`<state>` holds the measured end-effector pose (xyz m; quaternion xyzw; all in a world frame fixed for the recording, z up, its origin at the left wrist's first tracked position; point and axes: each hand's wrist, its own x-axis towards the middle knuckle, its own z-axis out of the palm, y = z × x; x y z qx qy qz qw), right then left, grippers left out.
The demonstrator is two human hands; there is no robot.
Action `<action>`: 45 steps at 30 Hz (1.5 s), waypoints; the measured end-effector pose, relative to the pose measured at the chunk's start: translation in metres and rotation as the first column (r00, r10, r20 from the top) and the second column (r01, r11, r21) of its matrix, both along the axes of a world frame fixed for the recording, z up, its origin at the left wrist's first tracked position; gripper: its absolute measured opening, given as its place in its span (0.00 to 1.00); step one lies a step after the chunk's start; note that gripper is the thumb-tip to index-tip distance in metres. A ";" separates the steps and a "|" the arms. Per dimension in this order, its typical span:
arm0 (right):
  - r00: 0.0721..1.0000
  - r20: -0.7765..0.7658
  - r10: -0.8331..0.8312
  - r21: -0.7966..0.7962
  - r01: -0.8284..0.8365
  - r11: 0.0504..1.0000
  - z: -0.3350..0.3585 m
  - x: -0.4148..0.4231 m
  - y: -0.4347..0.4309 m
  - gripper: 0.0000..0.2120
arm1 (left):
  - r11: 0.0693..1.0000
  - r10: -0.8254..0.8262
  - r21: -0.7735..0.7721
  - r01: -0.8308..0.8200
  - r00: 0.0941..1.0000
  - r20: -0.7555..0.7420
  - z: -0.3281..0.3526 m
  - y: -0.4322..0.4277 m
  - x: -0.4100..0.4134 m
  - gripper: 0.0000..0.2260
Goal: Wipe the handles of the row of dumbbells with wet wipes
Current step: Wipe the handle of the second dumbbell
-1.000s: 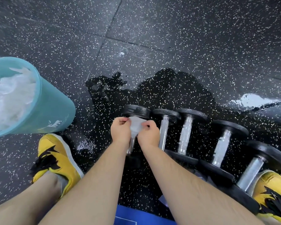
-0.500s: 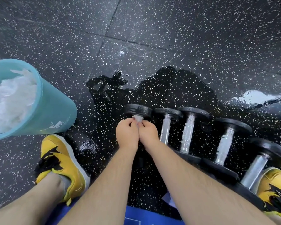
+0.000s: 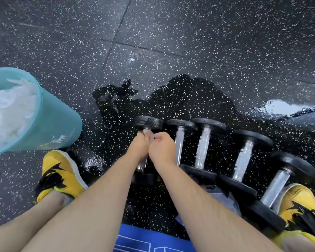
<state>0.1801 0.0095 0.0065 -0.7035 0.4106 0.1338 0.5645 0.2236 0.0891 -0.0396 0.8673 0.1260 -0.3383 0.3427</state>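
Several black dumbbells with shiny metal handles lie in a row on the speckled floor. Over the leftmost dumbbell point(image 3: 148, 122), my left hand point(image 3: 139, 146) and my right hand point(image 3: 162, 148) are side by side above its handle point(image 3: 141, 165). Both pinch a small white wet wipe point(image 3: 149, 134), of which only a bit shows between the fingers. The other dumbbell handles point(image 3: 204, 146) to the right lie bare. The upper part of the leftmost handle is hidden by my hands.
A teal bin point(image 3: 58, 128) filled with crumpled white wipes stands on the left. My yellow shoes are at lower left point(image 3: 62, 171) and lower right point(image 3: 296, 202); the right one is next to the last dumbbell point(image 3: 278, 182). Wet patches shine on the floor point(image 3: 171, 51).
The wipe was spread open between both hands a second ago. It is now bunched small, with my hands drawn close together near the top of the leftmost handle.
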 end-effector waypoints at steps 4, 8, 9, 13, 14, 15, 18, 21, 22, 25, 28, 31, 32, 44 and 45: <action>1.000 -0.018 -0.013 -0.014 0.013 1.000 0.004 0.006 -0.010 0.14 | 0.996 -0.062 0.062 0.061 0.998 0.010 0.001 0.004 -0.015 0.20; 0.998 -0.055 0.001 -0.044 -0.004 0.999 0.001 0.003 -0.022 0.17 | 0.957 -0.203 0.225 0.184 0.977 0.060 -0.002 -0.003 -0.027 0.15; 0.998 -0.061 0.002 -0.051 -0.005 0.999 0.000 0.001 -0.023 0.17 | 0.955 -0.191 0.243 0.170 0.980 0.062 -0.003 -0.006 -0.026 0.16; 0.997 -0.083 -0.001 -0.062 -0.004 0.998 0.000 -0.005 -0.027 0.15 | 0.959 -0.134 0.268 0.088 0.979 0.156 -0.005 -0.020 -0.021 0.29; 0.996 -0.094 -0.003 -0.069 -0.003 0.998 0.000 -0.005 -0.028 0.16 | 0.964 -0.107 0.259 0.061 0.980 0.167 -0.005 -0.023 -0.020 0.30; 0.995 -0.102 -0.014 -0.073 0.006 0.997 -0.001 -0.005 -0.029 0.16 | 0.966 -0.074 0.256 0.030 0.984 0.165 -0.004 -0.026 -0.018 0.30; 0.990 -0.125 -0.061 -0.033 0.058 0.998 0.000 -0.004 -0.030 0.16 | 0.961 -0.058 0.277 0.014 0.987 0.151 -0.003 -0.026 -0.013 0.27; 0.988 -0.133 -0.084 0.048 0.091 0.995 0.004 -0.002 -0.024 0.15 | 0.972 -0.077 0.232 0.036 0.982 0.173 -0.003 -0.020 -0.013 0.21; 0.988 -0.132 -0.081 0.072 0.091 0.993 0.006 -0.002 -0.022 0.15 | 0.974 -0.090 0.222 0.048 0.979 0.184 -0.002 -0.017 -0.015 0.20; 0.988 -0.134 -0.083 0.106 0.097 0.990 0.007 -0.002 -0.019 0.17 | 0.968 -0.129 0.237 0.084 0.974 0.184 0.005 -0.010 -0.022 0.20; 0.977 -0.166 -0.136 0.118 0.156 0.981 0.004 -0.003 -0.023 0.18 | 0.943 -0.177 0.308 0.128 0.974 0.138 -0.001 -0.003 -0.026 0.19; 0.962 -0.167 -0.215 0.124 0.237 0.964 0.000 -0.002 -0.025 0.17 | 0.886 -0.242 0.417 0.203 0.969 0.044 -0.008 0.008 -0.032 0.16; 0.963 -0.163 -0.215 0.124 0.236 0.964 0.002 -0.001 -0.024 0.18 | 0.883 -0.236 0.421 0.209 0.972 0.013 -0.007 0.010 -0.036 0.16; 0.965 -0.141 -0.220 0.197 0.245 0.949 -0.002 -0.002 -0.030 0.17 | 0.952 -0.025 0.306 0.023 1.000 0.001 -0.011 -0.017 -0.026 0.21; 0.967 -0.137 -0.216 0.194 0.240 0.951 -0.003 -0.001 -0.028 0.17 | 0.959 -0.032 0.281 0.026 0.999 0.019 -0.012 -0.018 -0.020 0.22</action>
